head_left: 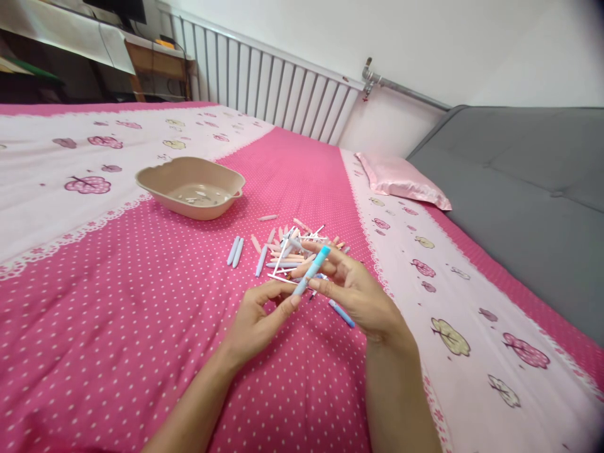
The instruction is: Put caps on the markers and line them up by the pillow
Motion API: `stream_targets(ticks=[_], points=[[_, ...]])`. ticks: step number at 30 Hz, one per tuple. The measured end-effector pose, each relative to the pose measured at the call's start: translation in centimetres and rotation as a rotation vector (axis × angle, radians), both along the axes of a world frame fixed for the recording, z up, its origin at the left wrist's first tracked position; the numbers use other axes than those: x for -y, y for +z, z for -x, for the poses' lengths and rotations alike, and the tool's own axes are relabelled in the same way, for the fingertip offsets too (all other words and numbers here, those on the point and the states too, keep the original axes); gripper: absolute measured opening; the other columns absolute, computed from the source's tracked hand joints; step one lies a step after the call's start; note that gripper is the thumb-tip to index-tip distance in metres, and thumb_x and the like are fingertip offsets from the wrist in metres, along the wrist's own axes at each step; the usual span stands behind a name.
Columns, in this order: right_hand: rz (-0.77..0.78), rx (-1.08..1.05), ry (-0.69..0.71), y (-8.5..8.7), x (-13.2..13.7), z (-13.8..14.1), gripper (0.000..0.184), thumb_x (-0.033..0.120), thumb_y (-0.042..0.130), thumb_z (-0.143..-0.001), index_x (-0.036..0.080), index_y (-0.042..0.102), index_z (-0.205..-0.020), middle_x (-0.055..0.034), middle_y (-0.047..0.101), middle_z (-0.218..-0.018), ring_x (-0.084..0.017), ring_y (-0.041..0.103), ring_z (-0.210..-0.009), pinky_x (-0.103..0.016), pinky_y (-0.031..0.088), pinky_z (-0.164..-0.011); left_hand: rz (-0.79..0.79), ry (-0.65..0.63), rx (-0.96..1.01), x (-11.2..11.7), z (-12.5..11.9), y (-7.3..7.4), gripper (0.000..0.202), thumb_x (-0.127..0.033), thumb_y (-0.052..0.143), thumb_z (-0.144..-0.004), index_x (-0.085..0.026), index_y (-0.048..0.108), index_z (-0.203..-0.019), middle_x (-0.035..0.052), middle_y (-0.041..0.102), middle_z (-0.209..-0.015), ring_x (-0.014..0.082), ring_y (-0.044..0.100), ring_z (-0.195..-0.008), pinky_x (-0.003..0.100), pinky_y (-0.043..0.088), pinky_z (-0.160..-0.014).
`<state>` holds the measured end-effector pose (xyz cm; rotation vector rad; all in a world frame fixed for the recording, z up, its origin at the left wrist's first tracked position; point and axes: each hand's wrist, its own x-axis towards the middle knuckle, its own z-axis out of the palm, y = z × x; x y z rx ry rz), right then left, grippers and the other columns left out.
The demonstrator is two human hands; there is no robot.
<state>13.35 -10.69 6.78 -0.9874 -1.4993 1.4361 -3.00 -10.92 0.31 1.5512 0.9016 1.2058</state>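
Note:
In front of me, both hands hold a slanted pen with a pale blue-grey lower part and a bright blue upper end. My left hand pinches its lower end between thumb and forefinger. The thumb and fingers of my right hand close on the middle of the pen. Just beyond lies a loose pile of pink, lilac and blue pen parts with thin white sticks, partly hidden by my fingers. A blue pen piece rests below my right hand, and two pale lilac pieces lie side by side left of the pile.
A beige plastic basin with some small pieces inside stands on the bed, beyond and left of the pile. Pink dotted bedding spreads beneath everything. Farther off are a pink pillow, a grey headboard, a white radiator and a desk.

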Motion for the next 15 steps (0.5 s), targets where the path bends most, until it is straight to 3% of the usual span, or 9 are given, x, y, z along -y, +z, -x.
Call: stream_targets(ticks=[12, 15], points=[[-0.117, 0.225, -0.226, -0.36, -0.12, 0.84, 0.043, 0.019, 0.068, -0.071, 0.019, 0.058, -0.113, -0.0027, 0.069, -0.082, -0.019, 0.066, -0.079, -0.041, 0.049, -0.085, -0.022, 0.006, -0.052, 0.06, -0.08, 0.29, 0.019, -0.03, 0.058, -0.079, -0.015, 0.069, -0.073, 0.0049, 0.069, -0.072, 0.0157, 0.059, -0.067, 0.026, 0.045, -0.064], [-0.112, 0.21, -0.223, -0.2, 0.0, 0.87, 0.044, 0.02, 0.07, -0.07, 0.02, 0.059, -0.113, -0.0044, 0.069, -0.087, -0.02, 0.065, -0.084, -0.041, 0.05, -0.085, 0.003, 0.001, -0.021, 0.03, 0.01, 0.27, 0.019, -0.031, 0.06, -0.079, -0.015, 0.069, -0.074, 0.0035, 0.067, -0.07, 0.014, 0.057, -0.065, 0.024, 0.043, -0.063]])
